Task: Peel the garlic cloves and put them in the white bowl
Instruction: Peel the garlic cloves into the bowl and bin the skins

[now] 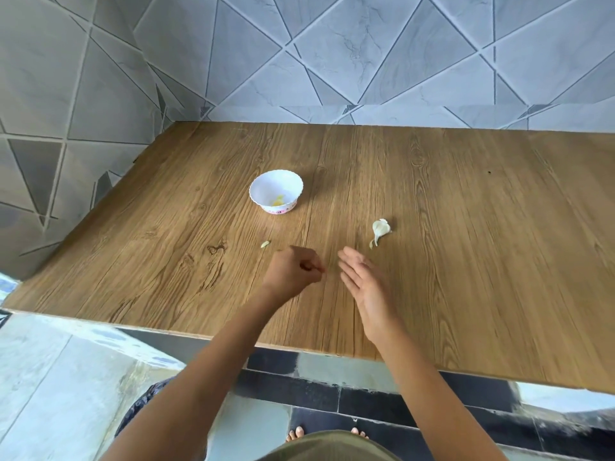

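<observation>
between cloves: next pick-up pending

left hand (294,271) clenched, nothing visible in it. right hand (362,282) released, fingers straight. white bowl (266,186) holds one yellowish peeled piece (278,201). unpeeled garlic (380,228) lies just beyond the right hand, small scrap (265,244) near the left. judgement: next move is a fingertip pinch on the garlic.

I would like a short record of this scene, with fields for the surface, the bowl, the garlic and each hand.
surface: brown wood-grain table
bowl: small white bowl with scalloped rim, upright, with yellowish peeled pieces inside
garlic: white unpeeled garlic piece, on the table, right of the bowl
scrap: small pale piece, on the table beside the left hand
left hand: fingers curled; contents not visible
right hand: open, fingers straight, holding nothing
</observation>
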Tool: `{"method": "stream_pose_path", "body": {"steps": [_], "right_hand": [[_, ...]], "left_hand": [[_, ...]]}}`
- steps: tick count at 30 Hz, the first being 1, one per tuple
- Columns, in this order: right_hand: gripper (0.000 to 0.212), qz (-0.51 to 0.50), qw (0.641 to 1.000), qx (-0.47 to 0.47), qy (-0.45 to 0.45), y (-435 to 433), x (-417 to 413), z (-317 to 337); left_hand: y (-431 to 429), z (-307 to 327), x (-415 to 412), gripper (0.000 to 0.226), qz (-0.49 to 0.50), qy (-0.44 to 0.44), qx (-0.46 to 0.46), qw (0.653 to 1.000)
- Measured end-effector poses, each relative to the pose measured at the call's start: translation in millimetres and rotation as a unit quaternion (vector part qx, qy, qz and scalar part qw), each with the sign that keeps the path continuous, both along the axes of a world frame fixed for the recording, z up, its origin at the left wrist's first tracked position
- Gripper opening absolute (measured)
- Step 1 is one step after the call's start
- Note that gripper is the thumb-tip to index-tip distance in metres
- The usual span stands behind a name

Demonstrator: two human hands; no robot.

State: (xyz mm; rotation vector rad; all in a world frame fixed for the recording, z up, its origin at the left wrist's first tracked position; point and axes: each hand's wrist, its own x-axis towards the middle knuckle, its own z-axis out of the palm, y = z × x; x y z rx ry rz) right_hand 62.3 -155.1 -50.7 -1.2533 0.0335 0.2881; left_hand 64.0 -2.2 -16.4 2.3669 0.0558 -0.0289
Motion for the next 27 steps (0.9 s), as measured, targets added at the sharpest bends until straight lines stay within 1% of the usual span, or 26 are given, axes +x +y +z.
{"method": "stream_pose_path", "body": {"steps": [1,2,3,5,7,11,15,18,20,24,27], "right_hand": [[0.032,-0.011,0.991,0.102,0.082,3,4,3],[0.032,-0.025,0.970,0.188,0.154,6,7,6],[0.032,-0.034,0.946,0.247,0.207,9,9,8],[0.033,-0.048,0.917,0.300,0.258,14,11,8],[0.037,-0.059,0.905,0.316,0.279,19,11,8],[0.041,-0.067,0.899,0.328,0.284,20,12,7],[0.037,-0.075,0.892,0.344,0.283,20,9,7],[0.033,-0.093,0.889,0.351,0.280,20,6,11],[0.033,-0.096,0.891,0.352,0.269,21,6,13],[0.036,-0.095,0.905,0.341,0.235,22,7,9],[0.036,-0.094,0.905,0.354,0.215,24,7,7]], "left_hand": [[1,8,0,0.019,0.001,-0.006,-0.048,0.999],[-1,16,-1,0.022,-0.014,-0.013,-0.073,0.997],[-6,22,-3,0.024,-0.044,-0.017,-0.075,0.996],[-19,28,-9,0.024,-0.102,-0.039,-0.033,0.993],[-30,23,-14,0.023,-0.126,-0.075,0.021,0.989],[-33,17,-17,0.016,-0.132,-0.092,0.070,0.985],[-33,20,-16,0.017,-0.117,-0.133,0.056,0.983],[-32,21,-12,0.007,-0.121,-0.142,0.087,0.979],[-30,19,-11,0.010,-0.125,-0.135,0.091,0.979],[-20,16,-9,0.029,-0.132,-0.118,0.048,0.983],[-11,18,-7,0.026,-0.105,-0.123,-0.014,0.987]]}}
